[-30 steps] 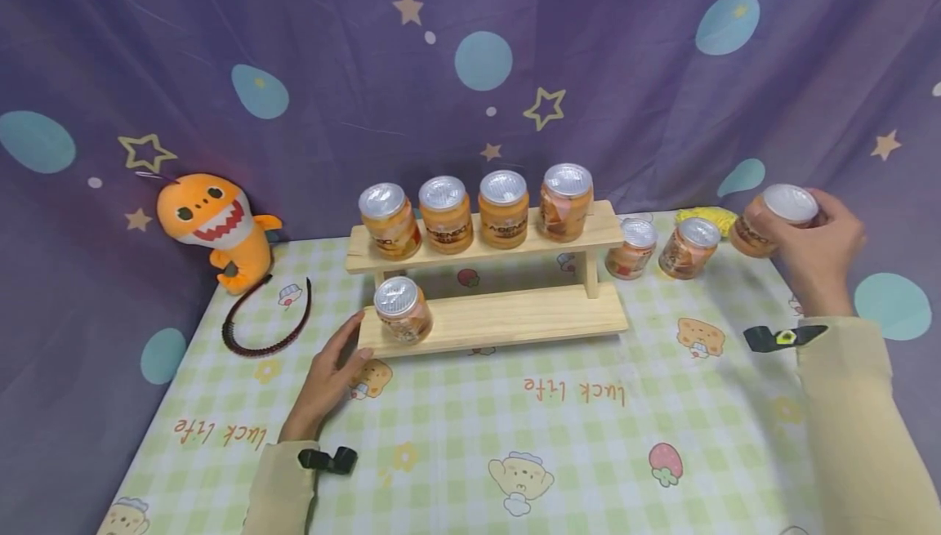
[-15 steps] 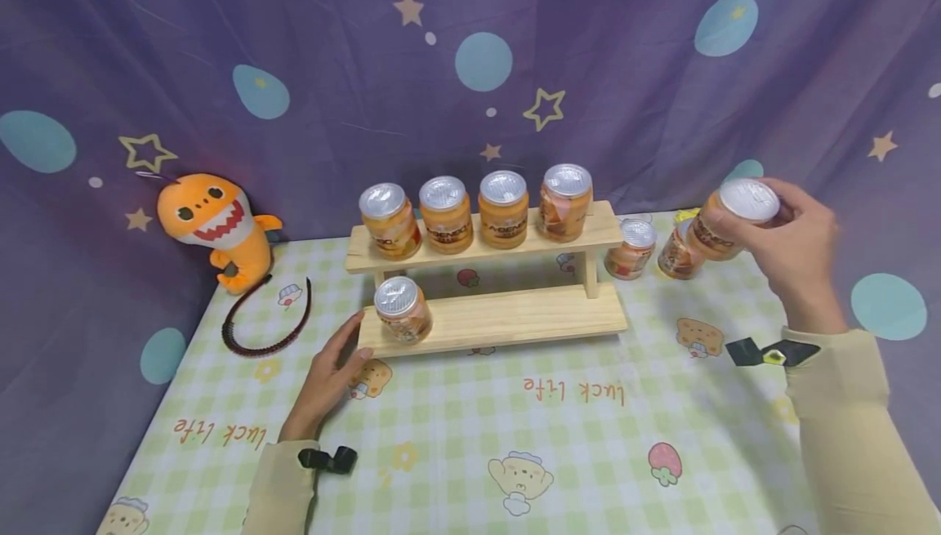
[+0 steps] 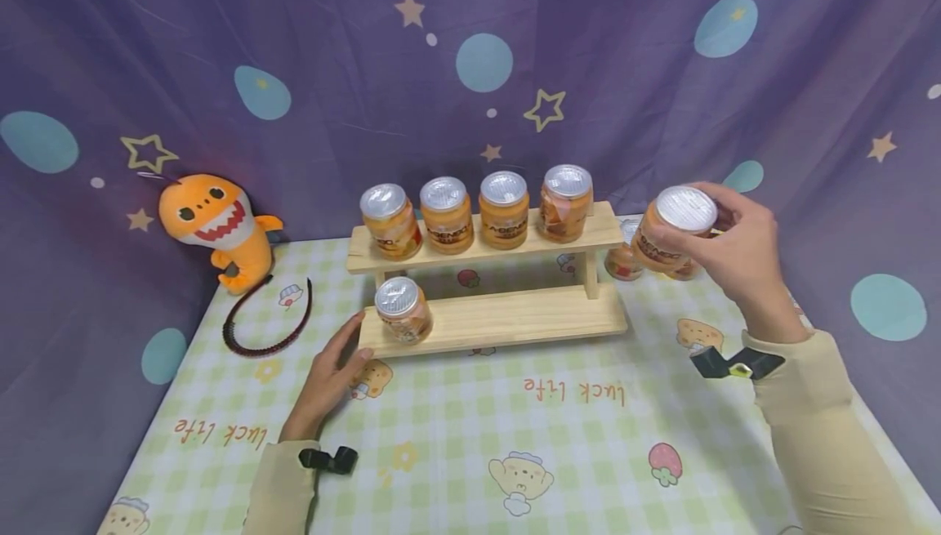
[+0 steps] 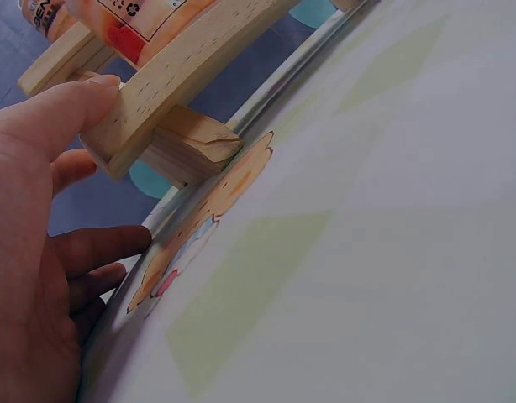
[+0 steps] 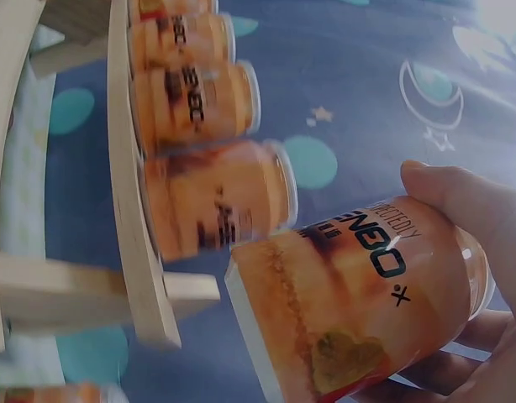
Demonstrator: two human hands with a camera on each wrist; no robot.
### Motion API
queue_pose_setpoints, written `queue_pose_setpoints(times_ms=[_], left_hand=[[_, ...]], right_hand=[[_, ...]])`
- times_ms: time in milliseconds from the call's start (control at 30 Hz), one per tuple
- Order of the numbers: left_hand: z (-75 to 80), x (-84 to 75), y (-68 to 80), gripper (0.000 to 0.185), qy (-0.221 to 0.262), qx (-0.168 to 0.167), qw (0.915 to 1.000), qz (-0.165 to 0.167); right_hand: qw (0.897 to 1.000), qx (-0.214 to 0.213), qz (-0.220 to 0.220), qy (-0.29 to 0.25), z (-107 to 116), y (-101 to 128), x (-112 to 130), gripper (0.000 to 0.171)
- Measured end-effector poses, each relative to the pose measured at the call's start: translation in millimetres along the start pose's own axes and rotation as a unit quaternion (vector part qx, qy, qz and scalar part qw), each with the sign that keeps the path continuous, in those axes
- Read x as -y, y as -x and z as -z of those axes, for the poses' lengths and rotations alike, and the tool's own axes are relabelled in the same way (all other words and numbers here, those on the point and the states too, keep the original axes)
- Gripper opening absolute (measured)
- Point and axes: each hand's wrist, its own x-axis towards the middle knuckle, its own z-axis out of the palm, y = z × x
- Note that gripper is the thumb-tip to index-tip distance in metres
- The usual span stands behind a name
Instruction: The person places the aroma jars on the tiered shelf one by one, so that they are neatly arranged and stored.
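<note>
Right hand (image 3: pixel 738 253) grips a jar (image 3: pixel 672 229) off the rack's (image 3: pixel 515 318) right end; left hand (image 3: pixel 327 380), fingers straight, touches its left end. Tablecloth (image 3: pixel 470 437) reads "luck life".

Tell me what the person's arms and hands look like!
Both arms wear pale yellow long sleeves. The left hand and right hand are bare, with no gloves. A small black gadget is strapped at each wrist, and the right one has a yellow-green spot on it.

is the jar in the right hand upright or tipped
Tipped. The jar in the right hand leans with its silver lid toward the camera, unlike the upright jars on the rack.
</note>
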Motion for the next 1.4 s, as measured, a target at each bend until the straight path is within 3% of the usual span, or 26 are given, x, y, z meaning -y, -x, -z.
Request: queue_pose_setpoints(times_ms=[400,733,1400], left_hand=[[0.3,-0.1,0.1,0.066,-0.003,-0.002,1.0000,-0.007],[-0.6,0.2,0.1,0.066,0.006,-0.003,1.0000,-0.003],[-0.8,1.1,-0.2,0.065,-0.014,-0.005,0.9999,-0.004]], right_hand=[[0.997,0.072,0.039,-0.010,-45,12,26,0.057],[0.983,0.165,0.059,-0.051,-97,22,38,0.065],[0.962,0.239,0.068,-0.109,-183,45,39,0.063]])
